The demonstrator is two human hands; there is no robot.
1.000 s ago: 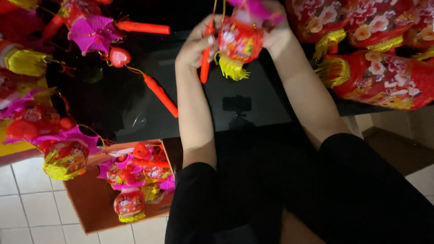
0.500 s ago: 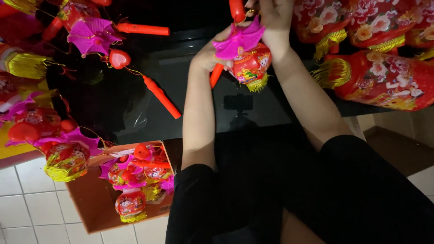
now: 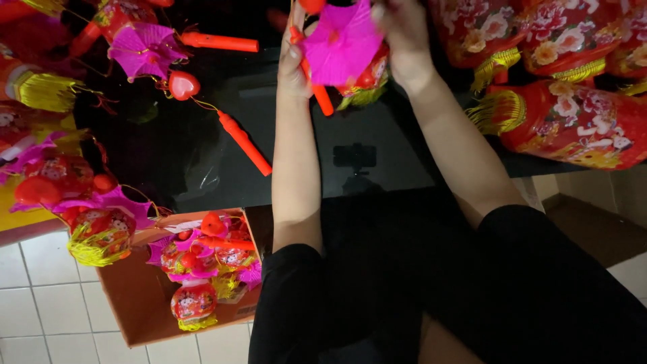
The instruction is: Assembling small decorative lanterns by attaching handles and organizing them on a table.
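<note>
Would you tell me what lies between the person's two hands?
In the head view, a small red lantern with a pink paper top sits between the left hand and right hand, both gripping it.

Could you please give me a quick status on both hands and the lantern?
Left hand and right hand both gripping the small lantern above the black table. Pink top faces the camera. Nothing between the hands; big lanterns lie right.

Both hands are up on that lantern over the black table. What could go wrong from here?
The pink paper top looks thin; the right hand pressing its edge could crease or tear it. The orange stick by the left hand hangs loose and might snag the yellow fringe.
</note>
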